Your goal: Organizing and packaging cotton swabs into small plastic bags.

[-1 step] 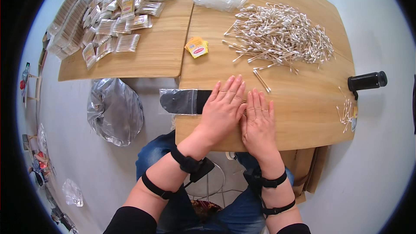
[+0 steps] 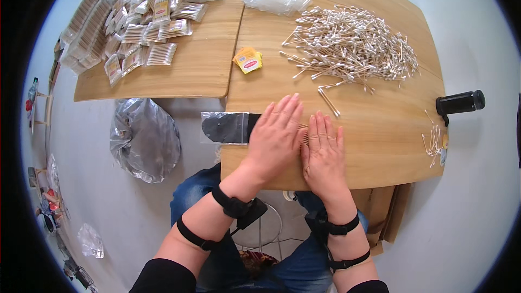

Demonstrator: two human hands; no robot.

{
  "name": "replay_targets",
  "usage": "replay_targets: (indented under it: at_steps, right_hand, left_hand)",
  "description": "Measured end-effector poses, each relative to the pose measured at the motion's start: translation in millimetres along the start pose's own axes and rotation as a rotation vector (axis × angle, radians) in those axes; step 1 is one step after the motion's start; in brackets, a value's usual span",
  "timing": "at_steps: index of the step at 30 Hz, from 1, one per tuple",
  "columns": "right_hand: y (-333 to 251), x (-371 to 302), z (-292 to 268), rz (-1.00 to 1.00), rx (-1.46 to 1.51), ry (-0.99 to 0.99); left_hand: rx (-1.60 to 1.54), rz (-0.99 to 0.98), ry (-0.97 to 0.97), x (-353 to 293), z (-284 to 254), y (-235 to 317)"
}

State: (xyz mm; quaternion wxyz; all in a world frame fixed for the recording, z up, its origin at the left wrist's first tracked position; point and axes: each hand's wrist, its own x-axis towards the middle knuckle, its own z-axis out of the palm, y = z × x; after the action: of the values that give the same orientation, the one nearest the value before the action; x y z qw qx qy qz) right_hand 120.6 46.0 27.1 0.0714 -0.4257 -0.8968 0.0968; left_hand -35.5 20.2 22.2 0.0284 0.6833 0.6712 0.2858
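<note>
Left hand (image 2: 277, 137) and right hand (image 2: 324, 153) unmoved, both flat, fingers together, pressing clear bag (image 2: 225, 127), cotton swabs (image 2: 355, 46) beyond

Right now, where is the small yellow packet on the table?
The small yellow packet lies mid-table, between the bagged swabs on the left and the loose swab pile.

Bright, even daylight; soft, faint shadows under both flat hands. Mild glare on the clear bag (image 2: 223, 127) left of the left hand (image 2: 277, 135). Centre sharp. Fisheye bends the table edges (image 2: 325, 182); black vignette at rim.
</note>
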Motion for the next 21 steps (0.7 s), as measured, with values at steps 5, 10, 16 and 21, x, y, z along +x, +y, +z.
replay_targets:
  at_steps: [5,10,16,21]
  right_hand:
    - [-5.2,8.0,1.9,-0.037,-0.02,0.005]
    - [-17.0,19.8,2.6,-0.102,0.009,0.016]
    - [-28.3,30.1,6.0,-0.159,0.011,0.007]
    - [-42.4,38.7,9.6,-0.195,0.054,-0.024]
  left_hand:
    - [0.04,-0.295,-0.079,-6.6,-44.6,-17.5]
    - [0.078,-0.387,-0.129,-21.6,-51.3,-35.5]
    - [-0.136,-0.364,-0.141,-18.1,-54.9,-42.1]
    - [-0.295,-0.342,-0.045,-24.7,-51.1,-52.0]
